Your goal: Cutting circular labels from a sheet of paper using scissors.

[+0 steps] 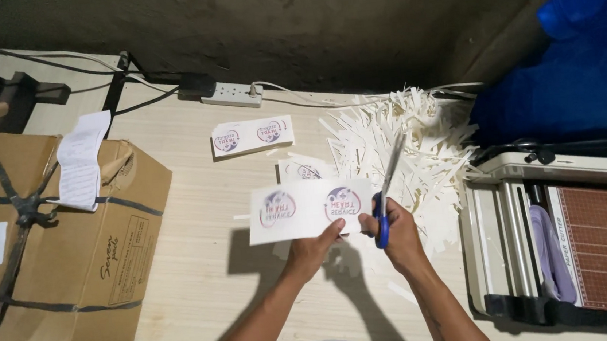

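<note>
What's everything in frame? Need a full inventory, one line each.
printed strip: 1, white with two round purple-and-red emblems, held above the table
scissors: 1, blue handles, blades open at the strip's right edge
printed strips on table: 1 stack far centre, plus 1 partly hidden piece behind the held strip
paper offcuts: a heap, white, far right of the table
paper trimmer: 1, white with brown grid bed, right
cardboard box: 1, brown, black straps, left, paper slip on top
power strip: 1, white, by the wall
table: 1, light wood
blue sheeting: 1, upper right
left hand: holds the strip's lower edge
right hand: in the scissor handles
</note>
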